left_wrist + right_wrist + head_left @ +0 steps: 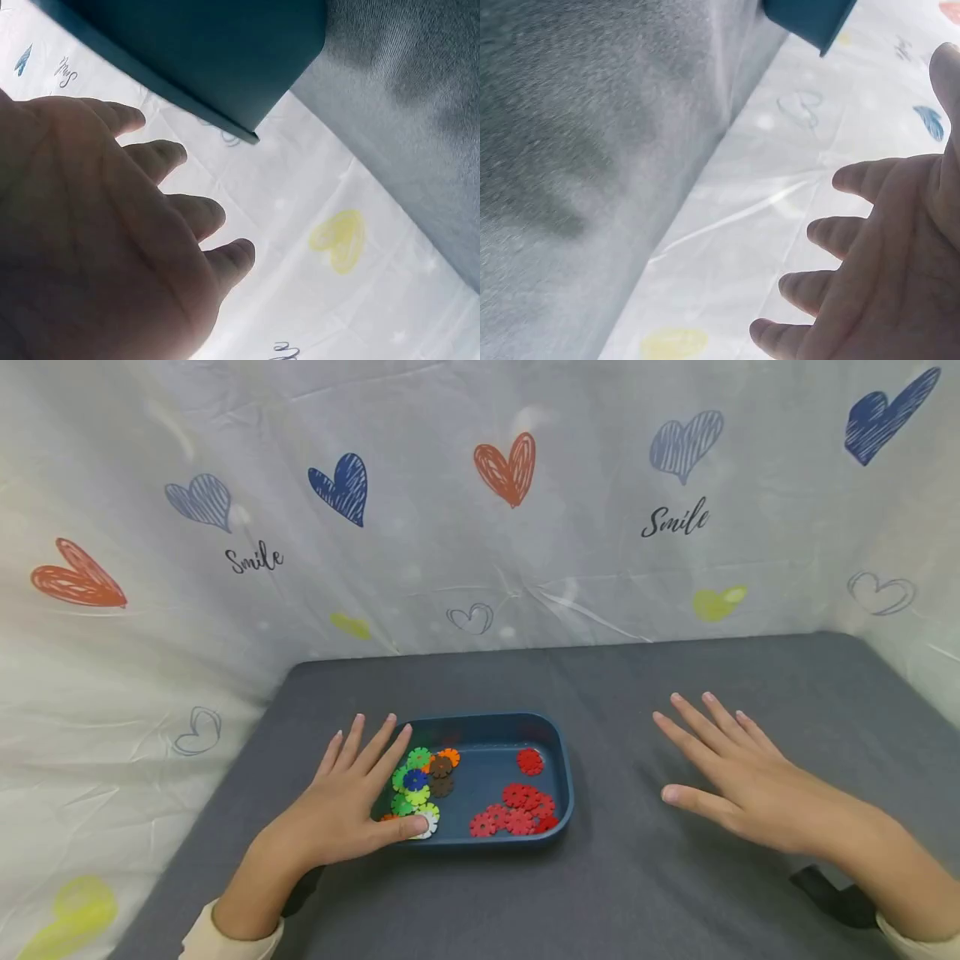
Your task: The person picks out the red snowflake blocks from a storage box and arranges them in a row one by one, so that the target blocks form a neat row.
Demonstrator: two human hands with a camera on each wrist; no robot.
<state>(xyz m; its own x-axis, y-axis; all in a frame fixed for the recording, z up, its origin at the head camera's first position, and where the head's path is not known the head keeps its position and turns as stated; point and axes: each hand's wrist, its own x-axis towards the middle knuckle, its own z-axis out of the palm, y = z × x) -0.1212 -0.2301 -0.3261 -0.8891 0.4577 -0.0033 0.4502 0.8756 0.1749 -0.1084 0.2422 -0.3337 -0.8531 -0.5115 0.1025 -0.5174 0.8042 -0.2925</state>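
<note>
A blue rectangular tray stands on the grey table, left of the middle. Red notched plastic discs lie in its right part, and mixed green, orange, brown, blue and white discs are bunched in its left part. Over the tray's left end spreads my left hand, palm down, fingers straight, holding nothing; it hides that end of the tray. In the left wrist view its palm is beside the tray wall. Well to the right of the tray, my right hand is held palm down with fingers spread and nothing in it.
Grey cloth covers the table. Behind and at both sides hangs a white curtain printed with hearts and the word Smile. Dark straps show at the wrists.
</note>
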